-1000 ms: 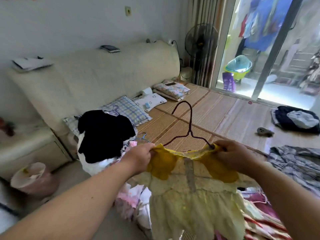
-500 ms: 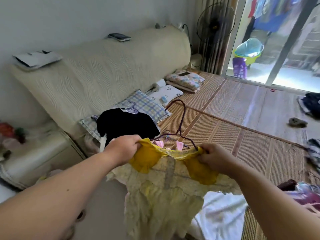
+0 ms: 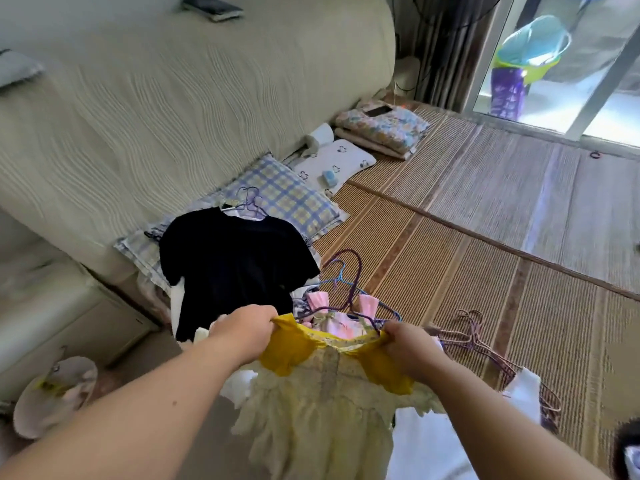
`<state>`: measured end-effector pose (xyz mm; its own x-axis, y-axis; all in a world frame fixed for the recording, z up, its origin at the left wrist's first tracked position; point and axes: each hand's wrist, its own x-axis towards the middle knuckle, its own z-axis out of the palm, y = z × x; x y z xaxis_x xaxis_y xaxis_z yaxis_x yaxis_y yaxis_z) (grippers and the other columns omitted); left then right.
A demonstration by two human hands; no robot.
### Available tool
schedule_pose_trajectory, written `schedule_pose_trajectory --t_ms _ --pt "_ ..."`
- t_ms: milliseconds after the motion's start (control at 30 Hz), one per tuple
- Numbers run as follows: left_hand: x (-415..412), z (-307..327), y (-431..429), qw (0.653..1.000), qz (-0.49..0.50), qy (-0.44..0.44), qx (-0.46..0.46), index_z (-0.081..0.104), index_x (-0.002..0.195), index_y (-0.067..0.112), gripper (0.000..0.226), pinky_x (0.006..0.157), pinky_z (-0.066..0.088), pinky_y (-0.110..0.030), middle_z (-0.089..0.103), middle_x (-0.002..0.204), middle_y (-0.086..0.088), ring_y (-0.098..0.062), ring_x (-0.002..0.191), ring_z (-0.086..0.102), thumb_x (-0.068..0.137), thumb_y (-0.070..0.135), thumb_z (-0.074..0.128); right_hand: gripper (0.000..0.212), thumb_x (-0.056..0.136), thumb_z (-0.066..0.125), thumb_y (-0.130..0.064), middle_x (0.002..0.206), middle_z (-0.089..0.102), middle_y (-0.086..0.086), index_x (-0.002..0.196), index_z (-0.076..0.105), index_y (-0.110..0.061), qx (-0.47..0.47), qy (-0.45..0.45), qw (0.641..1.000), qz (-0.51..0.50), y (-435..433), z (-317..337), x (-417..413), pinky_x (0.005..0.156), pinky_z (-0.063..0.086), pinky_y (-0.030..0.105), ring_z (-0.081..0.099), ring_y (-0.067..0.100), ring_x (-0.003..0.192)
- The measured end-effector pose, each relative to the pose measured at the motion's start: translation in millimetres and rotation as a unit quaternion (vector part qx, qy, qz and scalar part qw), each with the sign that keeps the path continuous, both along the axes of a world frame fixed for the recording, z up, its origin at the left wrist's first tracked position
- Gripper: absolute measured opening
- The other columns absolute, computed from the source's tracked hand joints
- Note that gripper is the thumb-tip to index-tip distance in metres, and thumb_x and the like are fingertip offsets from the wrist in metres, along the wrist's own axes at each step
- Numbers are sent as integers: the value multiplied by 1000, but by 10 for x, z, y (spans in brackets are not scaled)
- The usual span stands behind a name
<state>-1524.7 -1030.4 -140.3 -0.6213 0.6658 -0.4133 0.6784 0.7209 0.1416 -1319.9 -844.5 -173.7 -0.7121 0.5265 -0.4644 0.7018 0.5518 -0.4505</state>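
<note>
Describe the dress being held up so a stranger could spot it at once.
Find the long beige sofa with the woven mat before it. Nearest the camera, the left hand and right hand grip the dress by its shoulders. Unlike the black shirt and pink garment behind it, it is pale yellow with darker yellow sleeves.

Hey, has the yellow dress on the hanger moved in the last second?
Yes. Judged against the black shirt, the yellow dress has moved left, toward it: its hanger now lies close by the shirt's sleeve, over a pink garment.
</note>
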Motion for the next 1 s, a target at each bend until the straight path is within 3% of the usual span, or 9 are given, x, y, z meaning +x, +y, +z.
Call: schedule_pose_trajectory --t_ms 200,333,500,600,700,800,867,1000 --pt "-576 -728 843 997 34 -40 -50 52 94 28 20 90 44 -41 60 108 4 -28 103 56 93 38 35 15 85 44 -12 86 59 -5 85 52 -26 4 -29 1000 -5 816 -753 -623 68 41 28 57 18 87" --pt "-836 -1158 1279 997 19 -22 -71 53 99 29 19 89 41 -37 59 116 4 -24 111 55 95 34 36 28 86 43 -16 107 65 2 107 60 -23 -1 -43 999 -2 1214 -1241 -965 80 44 28 60 23 101" --pt "-928 -1688 1550 994 8 -10 -113 55 106 27 21 89 41 -38 58 120 1 -25 113 54 96 31 36 26 88 43 -18 110 63 4 110 57 -21 -1 -89 996 26 1435 -1853 -1162 77 42 28 59 23 100" --pt "-857 -1920 1550 993 22 -15 -118 52 115 27 25 89 43 -40 55 123 -1 -27 115 52 95 33 38 35 89 43 -17 116 60 4 121 53 -27 4 -67 998 14 1438 -2078 -1192 79 42 27 58 23 104" --pt "-752 -1991 1489 995 25 -28 -92 41 133 34 42 97 41 -41 44 137 3 -24 126 43 91 40 47 65 85 44 -4 129 49 3 141 32 -34 -5 -10 999 -32 1367 -2118 -1168 81 43 29 55 24 110" --pt "-591 -1881 1403 995 0 -23 -93 28 143 35 57 103 34 -41 28 150 5 -22 134 32 90 43 49 84 79 44 6 142 37 5 148 16 -33 18 3 1000 -9 1248 -1983 -1009 89 43 30 50 24 120" --pt "-484 -1710 1334 997 -19 -6 -75 29 142 36 58 103 35 -39 29 150 5 -22 133 34 88 42 49 87 77 45 6 146 32 4 148 15 -33 27 4 1000 10 1159 -1825 -833 91 43 31 47 25 123" --pt "-104 -1288 1088 998 -35 -18 -43 28 144 35 58 106 33 -40 26 152 4 -22 137 29 90 40 47 69 86 49 -9 149 29 3 146 25 -31 40 1 999 21 906 -1409 -301 101 42 35 42 26 129"
